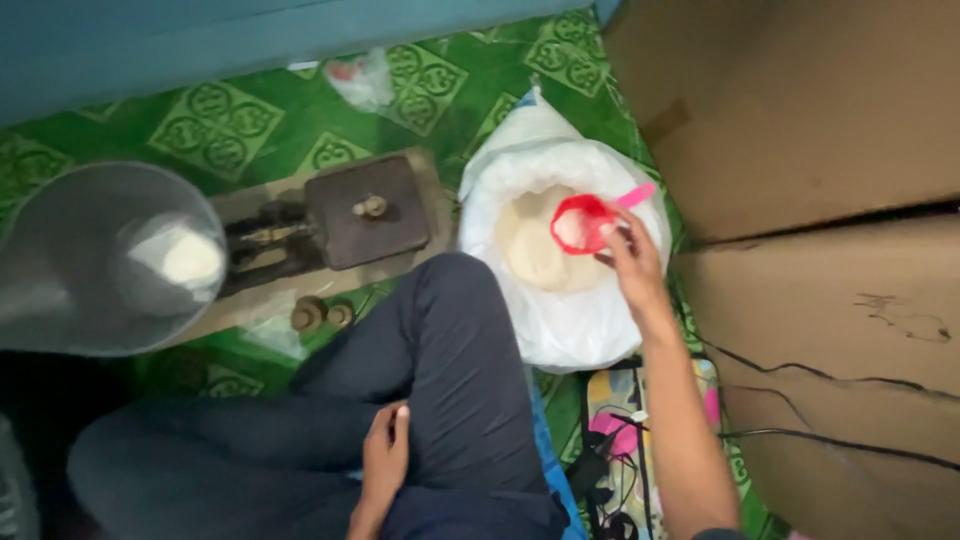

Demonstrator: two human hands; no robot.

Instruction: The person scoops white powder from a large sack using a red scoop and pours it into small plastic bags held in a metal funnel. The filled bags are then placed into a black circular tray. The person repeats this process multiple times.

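The right hand point(632, 255) reaches out over the open mouth of a white plastic sack point(575, 320), its fingers closed on a small red scoop point(585, 222) with a pink handle. The scoop sits tilted just above the pale, powdery flour point(528, 250) that fills the sack, and holds a little of it. The sack's thin, crinkled rim is rolled down and slumps soft and rounded. To its right it is hemmed in by the flat brown wall of a cardboard box point(800, 120); on the near side it meets a bent knee in dark trousers point(450, 340).

The left hand point(385, 455) rests flat on the thigh, fingers loosely together, holding nothing.

Left of the sack stands a balance scale point(350, 215) with a dark, square metal plate and a dull base. Its wide, shiny metal pan point(70, 270) holds a clear bag of flour point(185, 258). Two small round brass weights point(320, 315) lie on the green patterned mat point(220, 125), where a strip of open floor runs up to a blue wall point(200, 45).
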